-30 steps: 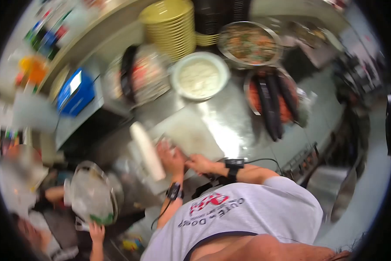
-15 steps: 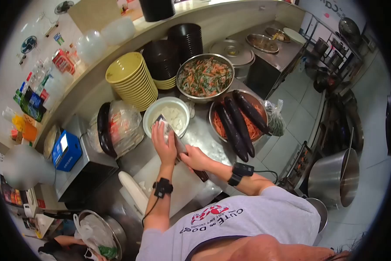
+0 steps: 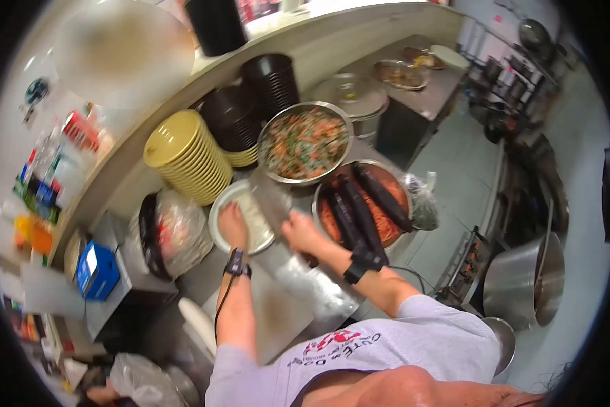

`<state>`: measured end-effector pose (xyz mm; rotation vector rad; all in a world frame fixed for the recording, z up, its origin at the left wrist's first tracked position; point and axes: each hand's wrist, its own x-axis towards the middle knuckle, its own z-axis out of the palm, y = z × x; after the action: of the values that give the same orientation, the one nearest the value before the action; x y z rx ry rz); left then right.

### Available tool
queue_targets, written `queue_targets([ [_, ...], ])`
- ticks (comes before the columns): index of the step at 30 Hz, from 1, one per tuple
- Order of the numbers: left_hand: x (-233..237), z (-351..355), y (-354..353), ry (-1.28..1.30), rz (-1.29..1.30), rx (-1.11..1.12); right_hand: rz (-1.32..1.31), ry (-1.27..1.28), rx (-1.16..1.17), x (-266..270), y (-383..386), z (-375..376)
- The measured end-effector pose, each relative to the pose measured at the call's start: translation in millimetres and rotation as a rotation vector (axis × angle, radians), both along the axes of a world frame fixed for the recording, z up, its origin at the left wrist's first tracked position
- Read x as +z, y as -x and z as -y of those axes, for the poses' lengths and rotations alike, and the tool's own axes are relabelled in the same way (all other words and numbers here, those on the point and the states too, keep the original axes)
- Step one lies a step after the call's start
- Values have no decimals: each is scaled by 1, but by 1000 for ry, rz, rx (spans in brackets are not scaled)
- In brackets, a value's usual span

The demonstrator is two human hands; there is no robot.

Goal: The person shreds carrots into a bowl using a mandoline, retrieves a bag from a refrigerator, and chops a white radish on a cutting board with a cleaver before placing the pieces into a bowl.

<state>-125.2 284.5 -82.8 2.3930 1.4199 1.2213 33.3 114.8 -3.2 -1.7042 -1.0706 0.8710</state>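
My left hand (image 3: 233, 224) reaches into the white bowl (image 3: 217, 232), over pale white pieces (image 3: 256, 218). Its fingers point down into the bowl and their tips are hard to make out. My right hand (image 3: 301, 233) is closed round the handle of a wide cleaver, whose blurred blade (image 3: 271, 197) stands up beside the bowl's right side. Below my hands lies a white cutting board (image 3: 278, 315), with a long white radish (image 3: 196, 324) at its left edge.
Right of the bowl, dark long vegetables (image 3: 383, 197) rest on shredded orange food. Behind are a bowl of mixed vegetables (image 3: 306, 142), yellow bowls (image 3: 189, 159) and black bowls. At left are a bagged item (image 3: 181, 230) and a blue device (image 3: 97, 271). Another person's hand (image 3: 103, 393) shows bottom left.
My left hand has left the blade and gone down into the white bowl. The cleaver has been raised and moved to the bowl's right side. The camera view has shifted.
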Motion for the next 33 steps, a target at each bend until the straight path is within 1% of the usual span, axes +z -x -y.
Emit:
queue_targets([
  [1,-4,-3,5,109,115,-15,126,-139,-50,-28,-4,-9],
  [2,-9,-6,6,213,236,-22,-136,16,-43,11,-6,-1],
  [3,-1,-4,7,180,258,-17,-212,27,-65,12,-7,-4],
  [4,11,-1,6,141,285,-22,-233,2,-40,-3,-11,-11],
  [7,51,18,-3,89,335,5,-246,-11,-23,2,-9,-12],
  [9,68,36,-11,-152,203,-97,-246,-13,-27,2,-4,-12],
  [10,76,47,-16,-156,203,-99,-255,-11,-26,5,-1,-12],
  [12,88,63,-25,-168,155,-221,-259,-16,-29,9,7,-11],
  [14,92,57,-32,-209,135,-229,-239,-29,5,13,15,-9],
  [16,96,43,-38,-177,161,-188,-205,-9,30,20,23,-5],
  [17,98,34,-43,-234,187,-141,-169,3,48,20,27,-3],
  [18,93,20,-43,-238,199,-135,-131,16,67,21,31,-1],
  [19,80,1,-37,-263,41,1,-136,18,66,29,34,5],
  [20,68,-13,-32,-283,-116,123,-123,20,53,13,38,4],
  [22,43,-26,-8,-179,-313,207,75,-148,-7,-28,36,8],
  [23,47,-17,3,-194,-210,145,4,-117,-13,-18,38,20],
  [24,41,-15,13,-114,-245,151,-70,-96,-27,0,41,32],
  [26,66,24,41,-109,-243,-69,-144,-48,35,12,39,56],
  [27,70,50,52,-173,-159,-75,-104,-49,67,12,37,68],
  [28,70,72,73,-111,-79,-71,-70,-36,114,12,38,84],
  [29,69,89,96,-23,-109,-58,-74,10,158,18,38,100],
  [30,69,113,117,-75,-150,24,-80,55,226,21,39,113],
  [31,62,129,145,-79,-203,109,-45,56,281,5,44,122],
  [32,55,145,174,-85,-258,208,-51,71,275,-4,48,131],
  [33,51,162,202,-40,-364,390,-98,136,336,-9,53,140],
])
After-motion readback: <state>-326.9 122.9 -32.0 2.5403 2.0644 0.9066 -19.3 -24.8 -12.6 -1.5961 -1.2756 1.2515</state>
